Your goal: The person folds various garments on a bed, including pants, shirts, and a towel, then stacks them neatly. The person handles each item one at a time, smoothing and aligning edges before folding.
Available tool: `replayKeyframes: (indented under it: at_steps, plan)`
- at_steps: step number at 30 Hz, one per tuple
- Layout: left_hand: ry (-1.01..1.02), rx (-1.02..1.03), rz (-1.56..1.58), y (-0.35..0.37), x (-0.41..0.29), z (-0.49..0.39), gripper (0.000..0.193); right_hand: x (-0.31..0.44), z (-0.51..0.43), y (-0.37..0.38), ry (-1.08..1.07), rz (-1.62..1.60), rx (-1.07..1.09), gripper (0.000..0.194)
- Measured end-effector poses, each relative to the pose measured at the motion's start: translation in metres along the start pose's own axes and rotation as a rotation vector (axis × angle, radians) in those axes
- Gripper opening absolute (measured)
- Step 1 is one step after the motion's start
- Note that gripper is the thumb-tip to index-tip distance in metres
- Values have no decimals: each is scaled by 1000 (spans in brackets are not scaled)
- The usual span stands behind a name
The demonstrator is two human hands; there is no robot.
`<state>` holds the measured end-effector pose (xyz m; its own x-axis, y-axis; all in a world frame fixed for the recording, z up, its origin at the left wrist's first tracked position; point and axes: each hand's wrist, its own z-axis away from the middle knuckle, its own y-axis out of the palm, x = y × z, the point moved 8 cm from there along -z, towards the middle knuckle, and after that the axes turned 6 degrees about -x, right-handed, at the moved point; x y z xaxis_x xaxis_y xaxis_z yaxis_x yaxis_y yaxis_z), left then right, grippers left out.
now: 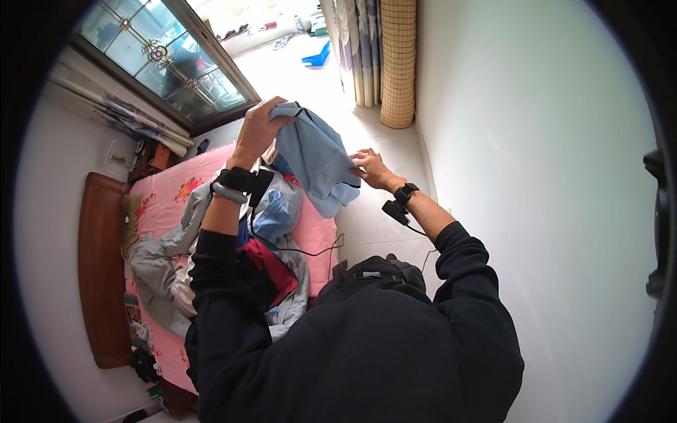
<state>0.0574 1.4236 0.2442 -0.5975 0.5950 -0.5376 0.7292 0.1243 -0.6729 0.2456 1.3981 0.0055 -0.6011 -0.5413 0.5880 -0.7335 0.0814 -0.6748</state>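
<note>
A light blue cloth garment with dark trim (317, 158) hangs in the air between my two hands, beyond the bed's right edge. Its upper left end is gripped by my left hand (262, 127). At the garment's right side, near another dark-trimmed edge, the fingers of my right hand (373, 169) pinch the fabric. Both wrists wear black straps with small devices and cables. Below my left arm, a heap of clothes lies on the bed, with a grey garment (153, 264), a blue piece (272, 219) and a red and black piece (272, 272).
The bed (317, 243) has a pink floral sheet and a brown wooden headboard (103, 269). A rolled woven mat (398, 63) stands beside a curtain (365, 53) by the right wall. Further off are a glass-paned door (174, 58) and a blue box (317, 55) on the floor.
</note>
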Motion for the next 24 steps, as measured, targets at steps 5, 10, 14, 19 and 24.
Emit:
replayKeyframes:
  at_steps: [5,10,14,19,24]
  plan:
    - [-47,-66,-28,-20,23,8,25,-20,-10,-61,121,-198,-152,10]
    - [-49,-74,-4,-30,25,6,25,-13,-15,-80,53,-244,-43,4]
    - [-34,-33,-61,-21,23,7,24,19,0,-45,-154,-117,152,12]
    - [9,-119,-208,-68,6,2,25,35,-44,-119,-126,-96,-63,15]
    - [-137,-289,43,-141,5,-5,32,51,-98,-198,-67,-313,-249,19]
